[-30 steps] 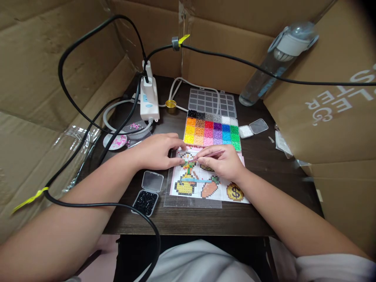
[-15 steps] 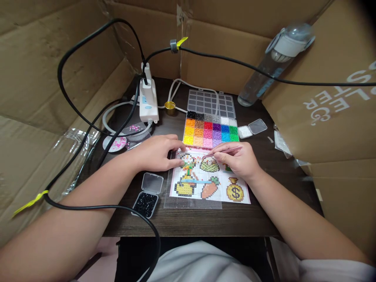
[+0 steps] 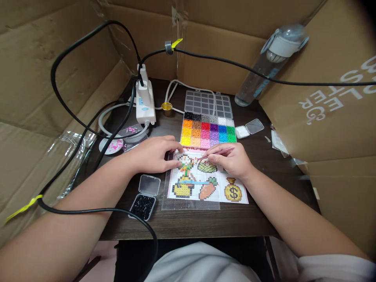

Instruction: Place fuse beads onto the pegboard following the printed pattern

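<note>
My right hand [image 3: 232,161] is closed around pink tweezers [image 3: 216,155], whose tip points down and left at the upper part of a pattern sheet [image 3: 221,184]. The sheet shows pixel pictures, among them a carrot [image 3: 207,191] and a money bag [image 3: 233,190]. A clear pegboard [image 3: 190,205] shows along the sheet's lower edge. Small coloured beads lie scattered near the tweezers' tip; whether the tip grips one is too small to tell. At the sheet's upper left rests my left hand [image 3: 158,154], thumb and forefinger apart and holding nothing.
Behind the sheet stands a sorted bead box [image 3: 208,131] with its lid folded back. Small cases hold black beads [image 3: 143,206] and white beads [image 3: 242,132]. A power strip [image 3: 145,105], black cable [image 3: 113,209], gold cup [image 3: 167,109] and water bottle [image 3: 264,74] surround the work.
The view has shifted slightly. My right hand and the tweezers have moved a little left over the sheet, covering more of the basket picture. My left hand stays in place.
</note>
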Available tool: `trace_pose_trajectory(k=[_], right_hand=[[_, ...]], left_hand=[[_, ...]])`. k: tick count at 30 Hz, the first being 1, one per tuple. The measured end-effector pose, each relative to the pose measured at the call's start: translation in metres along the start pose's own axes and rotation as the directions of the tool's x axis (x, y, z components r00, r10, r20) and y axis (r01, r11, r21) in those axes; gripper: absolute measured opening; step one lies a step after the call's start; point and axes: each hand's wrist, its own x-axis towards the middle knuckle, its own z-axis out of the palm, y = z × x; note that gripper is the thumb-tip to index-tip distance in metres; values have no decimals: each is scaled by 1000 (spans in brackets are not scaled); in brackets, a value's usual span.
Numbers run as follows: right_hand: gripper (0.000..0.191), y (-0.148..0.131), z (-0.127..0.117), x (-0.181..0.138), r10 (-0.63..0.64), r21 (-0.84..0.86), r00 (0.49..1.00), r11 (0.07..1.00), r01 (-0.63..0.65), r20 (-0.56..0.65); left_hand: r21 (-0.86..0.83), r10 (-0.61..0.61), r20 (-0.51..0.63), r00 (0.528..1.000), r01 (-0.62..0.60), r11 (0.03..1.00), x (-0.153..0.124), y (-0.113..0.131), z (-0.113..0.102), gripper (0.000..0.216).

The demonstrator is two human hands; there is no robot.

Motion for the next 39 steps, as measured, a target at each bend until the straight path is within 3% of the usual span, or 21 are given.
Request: trace_pose_trajectory(k=[20,27,32,39], right_hand=[[4,0,3,0,-3,-59,1000,998,2,-7],[10,0,-5,1,67,56,994,996,-62,-90],[15,5,-21,5,17,158,982,987,13,-187],[20,5,-23,8,27,201,977,979,17,-212]], left_hand=[[15,-2,0,1000,2,1000,0,1,-1,42],[2,-11,2,1000,11,1000,1,2,-1,41],[-4,-4,2,1000,4,1000,1,0,-1,42],[-7,4,-9,1000,-4,1000,2,0,0,41]])
